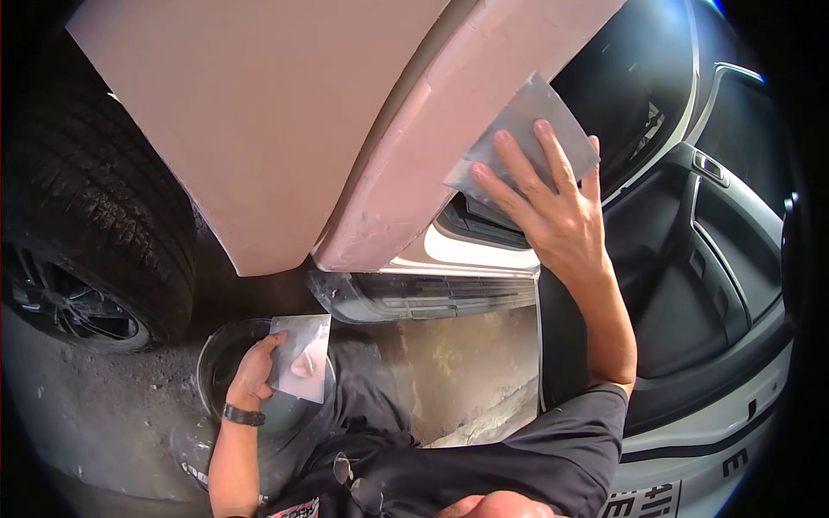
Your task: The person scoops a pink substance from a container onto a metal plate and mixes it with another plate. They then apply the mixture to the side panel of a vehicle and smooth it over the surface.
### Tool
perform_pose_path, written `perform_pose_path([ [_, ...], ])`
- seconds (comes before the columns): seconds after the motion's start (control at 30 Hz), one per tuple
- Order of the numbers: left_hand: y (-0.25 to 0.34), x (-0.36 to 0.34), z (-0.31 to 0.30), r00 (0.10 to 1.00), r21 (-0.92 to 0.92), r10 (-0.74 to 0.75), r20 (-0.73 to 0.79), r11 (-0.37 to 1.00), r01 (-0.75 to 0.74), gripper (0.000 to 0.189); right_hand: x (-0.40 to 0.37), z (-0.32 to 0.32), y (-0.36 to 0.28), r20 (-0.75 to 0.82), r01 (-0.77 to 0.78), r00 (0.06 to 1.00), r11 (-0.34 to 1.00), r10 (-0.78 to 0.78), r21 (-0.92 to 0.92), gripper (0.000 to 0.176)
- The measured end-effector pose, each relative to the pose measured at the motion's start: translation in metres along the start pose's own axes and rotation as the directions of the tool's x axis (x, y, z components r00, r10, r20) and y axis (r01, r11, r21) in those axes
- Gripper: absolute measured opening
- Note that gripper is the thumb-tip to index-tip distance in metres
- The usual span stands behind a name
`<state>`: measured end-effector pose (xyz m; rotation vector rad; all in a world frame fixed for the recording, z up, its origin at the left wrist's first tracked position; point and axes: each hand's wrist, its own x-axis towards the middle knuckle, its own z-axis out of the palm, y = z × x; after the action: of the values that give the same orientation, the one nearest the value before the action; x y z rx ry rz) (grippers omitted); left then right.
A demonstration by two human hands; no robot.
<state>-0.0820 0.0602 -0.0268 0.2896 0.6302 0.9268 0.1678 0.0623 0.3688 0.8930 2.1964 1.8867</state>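
My right hand [548, 203] presses a flat grey metal spreader [528, 129] against the pink filler-coated edge of a car body panel [259, 121], near the door opening. My left hand [253, 375], with a black watch at the wrist, holds a second flat metal plate [304, 354] carrying a dab of pink filler, low over a round dark container [226, 345] on the ground.
A car tyre and wheel [95, 233] stand at the left. The open car door with its dark inner trim [717, 259] is at the right. Grey concrete ground [104, 414] lies below. A dark sill [423, 293] runs under the panel.
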Motion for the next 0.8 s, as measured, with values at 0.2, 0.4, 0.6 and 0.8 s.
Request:
perform_pose_path([
  [0.2, 0.000, -0.002, 0.006, 1.000, 0.035, -0.012, 0.013, 0.999, 0.011, 0.030, 0.012, -0.028, -0.015, -0.056, -0.043, 0.997, 0.996, 0.048, 0.077, 0.042],
  [0.4, 0.002, -0.004, 0.006, 1.000, 0.072, 0.012, 0.029, 0.997, -0.014, 0.033, 0.043, -0.010, -0.018, -0.212, 0.029, 0.977, 0.997, -0.013, 0.075, 0.041],
  [0.6, 0.003, -0.004, 0.010, 0.999, 0.003, 0.009, 0.045, 1.000, -0.009, 0.033, 0.043, -0.007, -0.021, -0.170, -0.010, 0.985, 0.999, 0.017, 0.042, 0.044],
  [0.8, -0.001, 0.001, 0.003, 1.000, 0.050, -0.019, -0.024, 0.999, 0.020, 0.033, 0.038, 0.003, -0.018, -0.152, 0.001, 0.988, 0.999, 0.004, 0.037, 0.046],
])
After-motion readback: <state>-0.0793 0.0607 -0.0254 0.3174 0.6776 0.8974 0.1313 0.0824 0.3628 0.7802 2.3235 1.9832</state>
